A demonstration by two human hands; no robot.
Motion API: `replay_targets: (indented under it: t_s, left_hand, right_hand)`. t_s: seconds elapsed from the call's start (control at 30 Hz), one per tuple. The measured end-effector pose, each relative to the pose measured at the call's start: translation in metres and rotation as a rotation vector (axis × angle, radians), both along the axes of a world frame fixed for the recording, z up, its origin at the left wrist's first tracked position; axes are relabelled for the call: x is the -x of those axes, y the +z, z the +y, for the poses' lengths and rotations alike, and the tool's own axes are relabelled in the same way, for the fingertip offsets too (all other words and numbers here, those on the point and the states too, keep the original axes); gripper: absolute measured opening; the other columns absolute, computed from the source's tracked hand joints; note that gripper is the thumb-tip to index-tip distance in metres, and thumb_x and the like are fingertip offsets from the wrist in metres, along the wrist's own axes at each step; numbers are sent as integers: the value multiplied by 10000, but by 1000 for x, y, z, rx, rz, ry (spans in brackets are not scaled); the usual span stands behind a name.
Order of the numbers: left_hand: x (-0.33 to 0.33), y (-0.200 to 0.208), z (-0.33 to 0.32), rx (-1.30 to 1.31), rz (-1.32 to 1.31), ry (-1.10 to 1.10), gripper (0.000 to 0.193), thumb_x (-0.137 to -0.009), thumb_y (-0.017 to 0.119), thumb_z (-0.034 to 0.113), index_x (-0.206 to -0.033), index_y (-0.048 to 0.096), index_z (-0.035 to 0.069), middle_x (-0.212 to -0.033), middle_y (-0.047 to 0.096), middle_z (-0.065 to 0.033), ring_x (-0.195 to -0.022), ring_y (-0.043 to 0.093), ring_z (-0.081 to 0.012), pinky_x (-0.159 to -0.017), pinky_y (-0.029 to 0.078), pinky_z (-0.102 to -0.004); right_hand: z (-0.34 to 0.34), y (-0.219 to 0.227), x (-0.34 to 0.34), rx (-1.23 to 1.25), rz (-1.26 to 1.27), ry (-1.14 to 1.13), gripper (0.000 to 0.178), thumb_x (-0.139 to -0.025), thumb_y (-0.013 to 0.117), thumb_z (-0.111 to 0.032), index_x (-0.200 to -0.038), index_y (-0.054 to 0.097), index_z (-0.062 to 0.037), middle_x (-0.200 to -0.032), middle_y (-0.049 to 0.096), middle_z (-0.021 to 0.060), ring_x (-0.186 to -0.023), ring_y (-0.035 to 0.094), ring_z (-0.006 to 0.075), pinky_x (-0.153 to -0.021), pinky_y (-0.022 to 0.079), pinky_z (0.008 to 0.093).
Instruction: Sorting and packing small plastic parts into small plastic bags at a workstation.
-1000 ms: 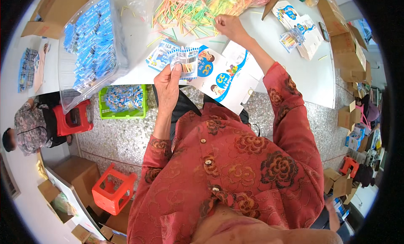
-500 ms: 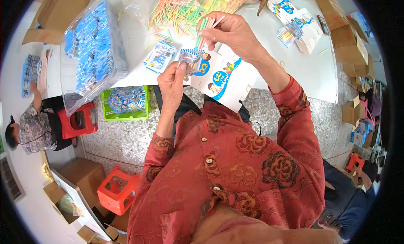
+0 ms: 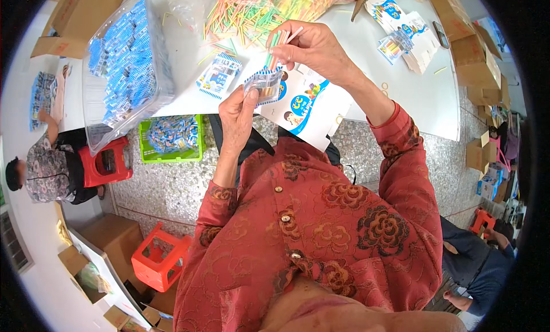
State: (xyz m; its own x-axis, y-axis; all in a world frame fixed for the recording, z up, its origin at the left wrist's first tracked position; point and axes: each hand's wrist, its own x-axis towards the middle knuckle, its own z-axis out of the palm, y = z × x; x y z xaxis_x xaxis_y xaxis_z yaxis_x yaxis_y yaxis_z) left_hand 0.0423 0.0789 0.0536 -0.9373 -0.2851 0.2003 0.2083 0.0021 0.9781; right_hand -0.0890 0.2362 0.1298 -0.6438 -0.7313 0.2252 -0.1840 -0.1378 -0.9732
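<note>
My left hand (image 3: 235, 117) pinches a small clear packet (image 3: 267, 87) with blue-striped edges between thumb and fingers; something brownish shows through it. My right hand (image 3: 321, 48) grips several thin pastel sticks (image 3: 273, 50), green, pink and whitish. Their lower ends are at the packet's striped top edge; how far they reach inside I cannot tell. Just left of the packet, another blue-and-white packet (image 3: 219, 75) lies on the white table (image 3: 421, 94). Printed white card sheets (image 3: 309, 111) lie below my hands and overhang the table's near edge.
A heap of pastel sticks (image 3: 243, 20) lies beyond my hands. At left stands a clear tub (image 3: 163, 74) of blue packets; a green crate (image 3: 172, 157) sits below. More printed cards (image 3: 421, 51) and a phone (image 3: 440, 34) are at right. A person (image 3: 48, 174) sits at far left.
My left hand has shifted slightly right and turned the packet, so its clear front shows more. The sticks in my right hand have moved only slightly. The person at lower right has moved an arm.
</note>
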Motion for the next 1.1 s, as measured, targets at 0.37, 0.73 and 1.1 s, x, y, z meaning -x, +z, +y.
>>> replay_targets:
  t_s: [0.37, 0.73, 1.1]
  left_hand:
    - [1, 1, -3, 10, -50, 37, 171, -897, 563, 101, -888, 645, -48, -769, 583, -15, -667, 451, -58, -606, 374, -211]
    - [1, -1, -2, 32, -29, 20, 185, -914, 549, 117, -893, 647, -39, -705, 509, 11, -656, 419, -53, -586, 348, -215]
    - [11, -3, 5, 41, -83, 39, 251, -935, 527, 187, -888, 649, -27, -676, 502, 33, -612, 386, -39, -542, 329, -206]
  right_hand:
    - [2, 7, -4, 25, 42, 8, 137, -867, 619, -89, -976, 614, -7, -773, 621, 20, -639, 551, 46, -560, 442, 177]
    - [2, 0, -8, -48, 152, 42, 117, -857, 622, -58, -963, 611, -11, -819, 607, 15, -700, 578, 49, -609, 494, 196]
    - [-3, -9, 0, -182, 174, 25, 122, -855, 627, -76, -958, 619, -10, -772, 583, -8, -673, 524, 39, -581, 438, 198]
